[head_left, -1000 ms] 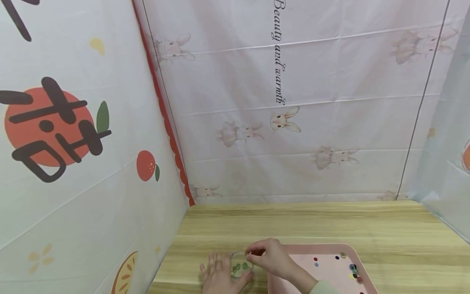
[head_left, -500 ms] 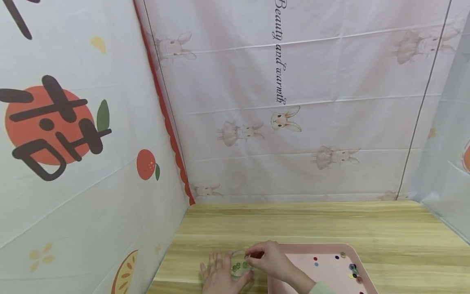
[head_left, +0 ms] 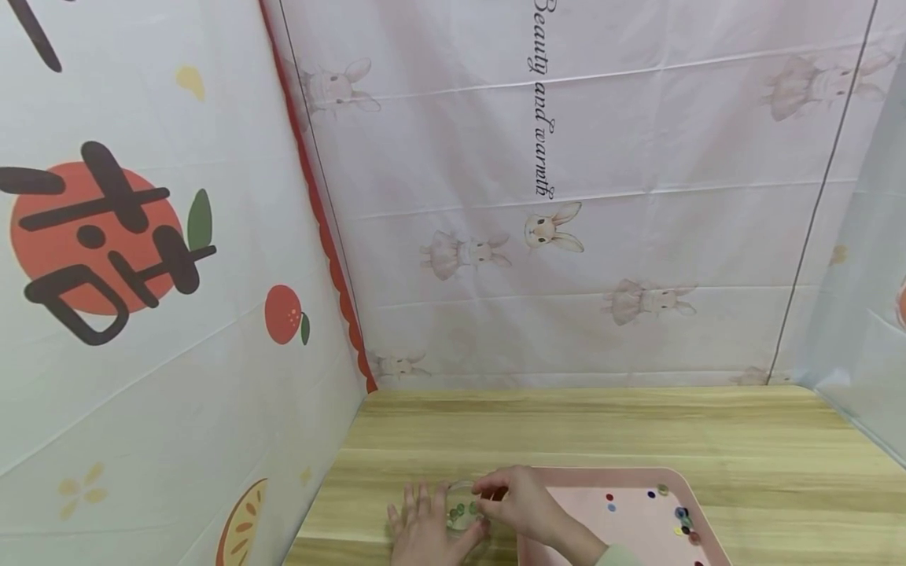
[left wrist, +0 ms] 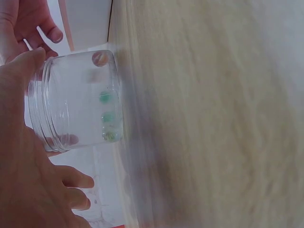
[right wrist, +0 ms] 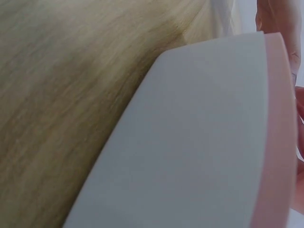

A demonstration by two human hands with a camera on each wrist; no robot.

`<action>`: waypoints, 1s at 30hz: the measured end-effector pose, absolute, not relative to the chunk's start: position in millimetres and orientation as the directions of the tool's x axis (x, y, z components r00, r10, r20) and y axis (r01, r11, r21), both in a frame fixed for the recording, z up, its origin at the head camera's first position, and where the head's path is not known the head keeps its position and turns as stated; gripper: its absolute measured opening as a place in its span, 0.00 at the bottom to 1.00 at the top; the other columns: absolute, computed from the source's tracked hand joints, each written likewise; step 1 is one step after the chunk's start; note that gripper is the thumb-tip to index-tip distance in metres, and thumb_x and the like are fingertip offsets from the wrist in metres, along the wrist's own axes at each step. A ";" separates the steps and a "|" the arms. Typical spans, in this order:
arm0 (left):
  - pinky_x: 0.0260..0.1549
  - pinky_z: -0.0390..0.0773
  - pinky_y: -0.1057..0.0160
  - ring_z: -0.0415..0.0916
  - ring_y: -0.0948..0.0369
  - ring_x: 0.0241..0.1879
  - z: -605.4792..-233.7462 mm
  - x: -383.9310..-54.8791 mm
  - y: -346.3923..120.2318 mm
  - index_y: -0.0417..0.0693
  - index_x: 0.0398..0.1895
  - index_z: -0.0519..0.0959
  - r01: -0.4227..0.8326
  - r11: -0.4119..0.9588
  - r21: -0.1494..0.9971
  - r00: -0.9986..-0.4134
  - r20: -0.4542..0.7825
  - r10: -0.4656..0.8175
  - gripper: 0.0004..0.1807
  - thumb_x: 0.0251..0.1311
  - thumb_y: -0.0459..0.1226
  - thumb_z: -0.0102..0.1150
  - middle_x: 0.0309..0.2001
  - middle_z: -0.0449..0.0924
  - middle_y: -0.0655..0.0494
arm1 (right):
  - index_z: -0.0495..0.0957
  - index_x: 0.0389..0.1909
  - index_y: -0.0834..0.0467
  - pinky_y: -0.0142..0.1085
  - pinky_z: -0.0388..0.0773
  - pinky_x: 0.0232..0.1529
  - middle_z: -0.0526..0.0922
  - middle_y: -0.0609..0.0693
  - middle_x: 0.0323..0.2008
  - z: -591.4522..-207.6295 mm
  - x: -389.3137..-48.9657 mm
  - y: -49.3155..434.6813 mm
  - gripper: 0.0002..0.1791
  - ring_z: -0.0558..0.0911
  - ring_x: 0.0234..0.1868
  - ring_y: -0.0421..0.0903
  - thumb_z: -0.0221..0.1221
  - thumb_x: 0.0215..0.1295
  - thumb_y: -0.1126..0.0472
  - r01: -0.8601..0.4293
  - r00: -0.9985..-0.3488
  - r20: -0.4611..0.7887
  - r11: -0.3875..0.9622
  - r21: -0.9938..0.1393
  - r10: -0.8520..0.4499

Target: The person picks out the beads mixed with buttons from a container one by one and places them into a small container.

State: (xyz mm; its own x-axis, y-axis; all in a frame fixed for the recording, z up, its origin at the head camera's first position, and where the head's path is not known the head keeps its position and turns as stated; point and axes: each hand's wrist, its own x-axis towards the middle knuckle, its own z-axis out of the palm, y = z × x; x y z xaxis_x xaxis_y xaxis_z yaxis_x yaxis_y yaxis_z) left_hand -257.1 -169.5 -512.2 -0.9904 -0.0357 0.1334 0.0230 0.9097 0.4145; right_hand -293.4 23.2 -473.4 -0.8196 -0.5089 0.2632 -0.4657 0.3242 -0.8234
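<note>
Left hand (head_left: 428,534) grips the clear jar (left wrist: 76,104), green beads (left wrist: 108,117) inside.
If that hold slackens, the right hand (head_left: 521,505) at its top, grasp impossible to tell, could topple it where it stands, beside the left edge of the pink tray (head_left: 602,477).

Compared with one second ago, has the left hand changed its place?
No; in the head view, the left hand shows no clear shift against the table's far edge.
</note>
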 end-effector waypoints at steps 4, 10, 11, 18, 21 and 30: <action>0.62 0.43 0.20 0.51 0.31 0.73 -511.5 -257.3 -168.0 0.53 0.67 0.68 0.024 0.909 0.415 -0.991 0.131 -0.034 0.59 0.42 0.84 0.41 0.70 0.61 0.29 | 0.87 0.43 0.53 0.28 0.80 0.33 0.86 0.40 0.36 -471.8 -292.1 25.6 0.09 0.81 0.33 0.35 0.66 0.63 0.59 -0.451 -0.825 0.245 0.333 -0.828 -0.508; 0.63 0.42 0.21 0.50 0.31 0.73 -512.0 -256.2 -167.5 0.51 0.68 0.68 0.034 0.905 0.425 -0.989 0.144 -0.030 0.56 0.46 0.81 0.45 0.71 0.61 0.29 | 0.87 0.44 0.54 0.28 0.79 0.33 0.88 0.45 0.37 -466.1 -290.6 38.6 0.09 0.80 0.34 0.34 0.65 0.64 0.57 -0.475 -0.823 0.260 0.362 -0.802 -0.504; 0.63 0.41 0.21 0.50 0.31 0.73 -511.7 -255.8 -167.6 0.50 0.68 0.68 0.038 0.902 0.431 -0.989 0.148 -0.029 0.56 0.47 0.80 0.46 0.71 0.60 0.28 | 0.87 0.44 0.54 0.28 0.80 0.33 0.88 0.47 0.38 -464.9 -291.2 42.5 0.09 0.81 0.35 0.34 0.65 0.65 0.58 -0.480 -0.823 0.265 0.364 -0.798 -0.503; 0.63 0.40 0.20 0.49 0.29 0.72 -510.9 -254.7 -168.7 0.48 0.68 0.69 0.054 0.894 0.444 -0.986 0.166 -0.023 0.55 0.48 0.78 0.50 0.70 0.60 0.27 | 0.87 0.44 0.57 0.28 0.79 0.32 0.88 0.48 0.39 -458.9 -295.3 81.4 0.10 0.80 0.35 0.35 0.65 0.64 0.60 -0.515 -0.835 0.312 0.444 -0.733 -0.454; 0.62 0.41 0.20 0.50 0.29 0.72 -512.0 -255.4 -169.2 0.49 0.67 0.69 0.060 0.896 0.441 -0.984 0.179 -0.022 0.54 0.48 0.78 0.50 0.70 0.61 0.27 | 0.87 0.43 0.60 0.28 0.78 0.32 0.87 0.49 0.39 -458.7 -296.4 103.0 0.09 0.78 0.35 0.34 0.66 0.62 0.62 -0.515 -0.847 0.318 0.505 -0.692 -0.427; 0.61 0.43 0.19 0.52 0.28 0.71 -514.7 -256.3 -168.4 0.48 0.66 0.70 0.075 0.900 0.429 -0.979 0.205 -0.017 0.53 0.48 0.78 0.51 0.69 0.62 0.26 | 0.87 0.39 0.56 0.31 0.78 0.31 0.86 0.43 0.35 -455.2 -295.7 169.5 0.08 0.79 0.33 0.36 0.66 0.60 0.64 -0.486 -0.873 0.317 0.711 -0.508 -0.370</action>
